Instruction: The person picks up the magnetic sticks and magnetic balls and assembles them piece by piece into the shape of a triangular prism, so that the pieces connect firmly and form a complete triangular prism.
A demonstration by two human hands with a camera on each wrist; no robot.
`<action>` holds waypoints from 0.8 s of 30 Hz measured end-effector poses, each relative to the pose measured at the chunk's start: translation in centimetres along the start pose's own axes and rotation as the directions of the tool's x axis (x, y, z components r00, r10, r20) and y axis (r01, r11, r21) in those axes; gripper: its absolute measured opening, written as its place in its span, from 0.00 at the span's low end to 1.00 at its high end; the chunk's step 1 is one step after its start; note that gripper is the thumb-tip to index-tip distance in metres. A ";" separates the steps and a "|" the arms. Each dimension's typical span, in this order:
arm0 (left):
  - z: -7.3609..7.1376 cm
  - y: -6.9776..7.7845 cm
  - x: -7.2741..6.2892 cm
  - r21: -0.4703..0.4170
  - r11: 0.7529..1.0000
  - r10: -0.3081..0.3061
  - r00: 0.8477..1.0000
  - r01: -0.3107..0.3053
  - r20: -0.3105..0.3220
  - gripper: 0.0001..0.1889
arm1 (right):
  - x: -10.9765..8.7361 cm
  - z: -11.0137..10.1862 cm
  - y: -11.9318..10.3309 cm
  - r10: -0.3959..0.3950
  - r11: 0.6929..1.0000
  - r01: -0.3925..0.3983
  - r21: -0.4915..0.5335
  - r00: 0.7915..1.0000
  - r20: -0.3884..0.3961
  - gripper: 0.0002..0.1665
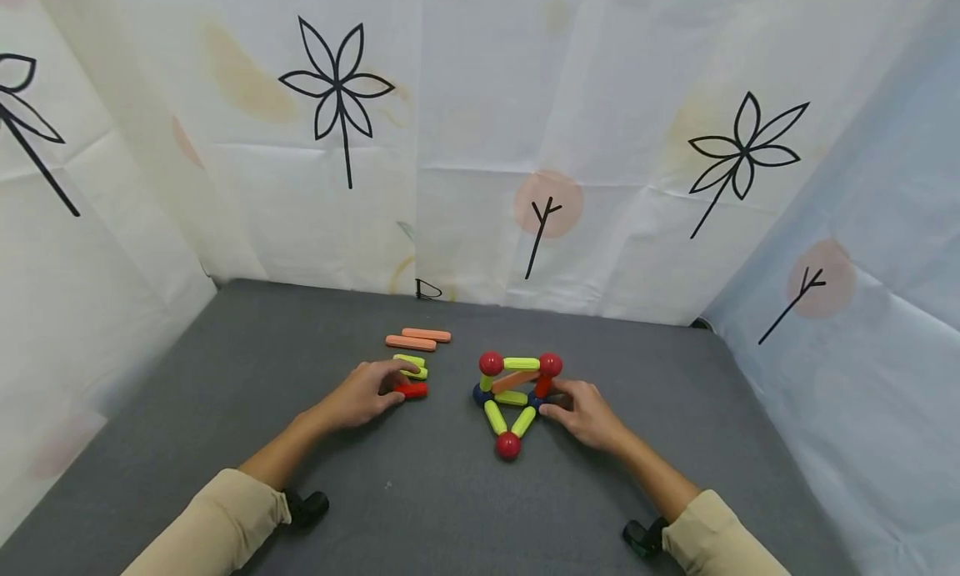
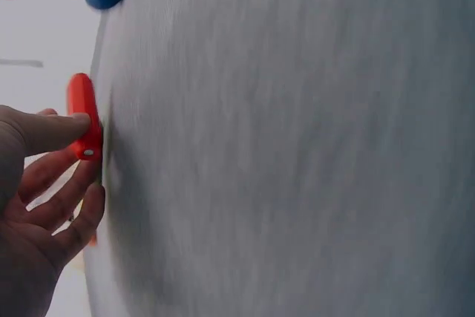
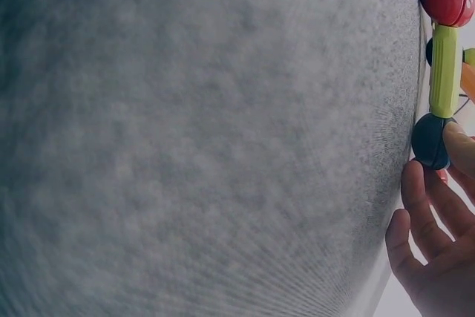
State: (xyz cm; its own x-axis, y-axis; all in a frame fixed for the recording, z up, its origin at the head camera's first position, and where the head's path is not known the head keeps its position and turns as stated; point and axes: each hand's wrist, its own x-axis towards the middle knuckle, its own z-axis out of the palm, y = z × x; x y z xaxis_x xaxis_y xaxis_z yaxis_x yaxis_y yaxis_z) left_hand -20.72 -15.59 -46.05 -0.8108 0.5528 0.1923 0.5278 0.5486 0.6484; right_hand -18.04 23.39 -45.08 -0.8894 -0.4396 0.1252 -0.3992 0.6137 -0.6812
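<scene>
My left hand [image 1: 366, 395] pinches a red rod [image 2: 80, 98] between thumb and fingers at the left of the work area. Just beyond it lie short yellow-green rods [image 1: 410, 360], partly hidden by the fingers. To the right stands a frame built of yellow-green, red and orange rods joined by balls. Its near corner is a red ball [image 1: 508, 446]; two more red balls sit at the top. At the frame's right side, my right hand [image 1: 588, 413] holds a dark blue ball [image 3: 429, 141] between thumb and fingers. A second dark blue ball [image 1: 482, 395] forms the left corner.
Two orange rods [image 1: 411, 343] lie side by side behind the yellow-green ones. The grey table [image 1: 450, 509] is bordered at the back and sides by white fabric [image 1: 480, 226] printed with plant drawings.
</scene>
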 end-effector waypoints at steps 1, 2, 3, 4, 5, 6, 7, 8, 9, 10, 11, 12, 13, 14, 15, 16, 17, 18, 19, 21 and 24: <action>0.2 0.4 0.0 -0.022 1.000 0.011 1.000 -0.010 0.003 0.23 | 0.0 0.0 0.0 0.002 1.000 -0.002 0.002 1.000 0.002 0.22; 0.4 0.9 0.0 -0.059 0.998 0.019 1.000 -0.018 0.010 0.23 | 0.0 -0.1 0.0 0.002 1.000 -0.002 0.003 1.000 0.005 0.22; 0.7 1.4 0.1 -0.102 0.995 0.024 1.000 -0.022 0.013 0.23 | 0.0 -0.1 -0.1 0.006 1.000 -0.006 0.005 1.000 0.009 0.22; 1.1 2.0 0.2 -0.149 0.989 0.025 1.000 -0.022 0.018 0.23 | 0.0 -0.1 -0.1 0.011 1.000 -0.011 0.010 1.000 0.011 0.22; 1.5 2.7 0.3 -0.197 0.980 0.023 0.999 -0.017 0.026 0.23 | 0.0 -0.1 -0.1 0.008 1.000 -0.008 0.009 1.000 0.014 0.23; 2.0 3.3 0.5 -0.240 0.971 0.030 0.999 -0.023 0.029 0.23 | 0.0 -0.2 -0.1 0.005 1.000 -0.005 0.009 1.000 0.017 0.23; 2.5 3.9 0.7 -0.278 0.960 0.036 0.999 -0.026 0.031 0.23 | 0.0 -0.2 -0.1 0.003 1.000 -0.003 0.011 1.000 0.020 0.23; 3.1 4.6 0.9 -0.311 0.950 0.043 0.998 -0.031 0.034 0.23 | 0.0 -0.2 -0.1 0.002 1.000 -0.002 0.014 1.000 0.022 0.23; 3.6 5.2 1.1 -0.337 0.940 0.055 0.998 -0.041 0.033 0.23 | 0.0 -0.3 -0.1 0.001 1.000 -0.001 0.015 1.000 0.023 0.23; 4.2 5.8 1.4 -0.360 0.932 0.066 0.997 -0.051 0.029 0.22 | 0.0 -0.3 -0.1 -0.001 1.000 0.000 0.015 1.000 0.022 0.23; 4.8 6.3 1.6 -0.380 0.923 0.079 0.997 -0.064 0.024 0.21 | 0.0 -0.3 -0.1 -0.002 1.000 0.001 0.013 1.000 0.022 0.23; 5.3 6.9 1.9 -0.396 0.915 0.093 0.996 -0.079 0.016 0.20 | 0.0 -0.3 -0.1 -0.002 1.000 0.002 0.014 1.000 0.021 0.23; 5.8 7.4 2.3 -0.414 0.906 0.102 0.995 -0.087 0.013 0.19 | 0.0 -0.3 -0.1 -0.004 1.000 0.003 0.013 1.000 0.018 0.23; 6.3 8.0 2.6 -0.430 0.898 0.109 0.994 -0.094 0.010 0.18 | 0.1 -0.3 -0.1 -0.005 1.000 0.005 0.010 1.000 0.015 0.22; 6.7 8.4 2.8 -0.446 0.889 0.117 0.993 -0.101 0.008 0.18 | 0.1 -0.3 -0.1 -0.005 1.000 0.005 0.009 1.000 0.012 0.22; 7.1 8.8 3.1 -0.458 0.882 0.126 0.992 -0.108 0.008 0.18 | 0.1 -0.2 -0.1 -0.006 1.000 0.006 0.009 1.000 0.010 0.22; 7.5 9.1 3.4 -0.465 0.878 0.137 0.990 -0.115 0.014 0.18 | 0.1 -0.2 -0.1 -0.007 1.000 0.007 0.006 1.000 0.007 0.22; 7.8 9.4 3.5 -0.462 0.878 0.152 0.988 -0.124 0.022 0.18 | 0.1 -0.1 -0.1 -0.007 1.000 0.007 0.005 1.000 0.005 0.22; 8.1 9.7 3.7 -0.455 0.880 0.166 0.986 -0.134 0.031 0.17 | 0.1 -0.1 -0.1 -0.008 1.000 0.008 0.003 1.000 0.003 0.21; 8.5 9.9 3.8 -0.442 0.885 0.183 0.982 -0.142 0.052 0.17 | 0.1 0.0 -0.1 -0.013 1.000 0.013 0.002 1.000 0.002 0.22; 8.8 10.0 3.8 -0.418 0.896 0.195 0.978 -0.149 0.071 0.16 | 0.0 0.0 -0.1 -0.025 1.000 0.025 0.000 1.000 0.001 0.22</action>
State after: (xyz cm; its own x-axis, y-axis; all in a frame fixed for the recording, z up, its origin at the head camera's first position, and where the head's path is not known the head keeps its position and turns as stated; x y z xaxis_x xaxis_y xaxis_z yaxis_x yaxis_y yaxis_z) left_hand -16.27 -2.51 -45.28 -0.6719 0.6926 0.2624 0.4880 0.1475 0.8603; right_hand -17.99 23.37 -45.00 -0.8790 -0.4553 0.1418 -0.4214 0.6024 -0.6779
